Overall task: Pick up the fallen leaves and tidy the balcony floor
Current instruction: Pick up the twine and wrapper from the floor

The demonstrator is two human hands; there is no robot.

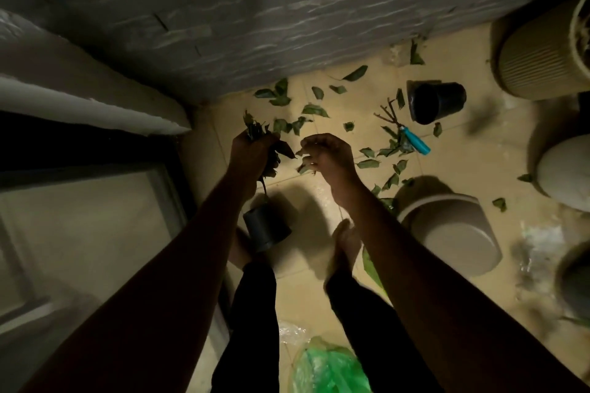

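My left hand (250,150) is shut on a bunch of dark green leaves (255,131), held above the tiled balcony floor (351,99). A stem hangs down from the bunch toward a small dark pot (266,226) lying near my feet. My right hand (329,153) hovers just to the right with curled fingers, pinching small leaf pieces (306,166). Several loose leaves (314,110) lie scattered on the tiles ahead and to the right, up to the grey stone wall (255,9).
A tipped black pot (435,102), bare twigs (389,113) and a blue-handled tool (415,139) lie ahead right. Beige planters (542,54) (453,233) (568,175) crowd the right side. A green plastic bag (329,367) sits behind my legs. A door frame (95,201) is left.
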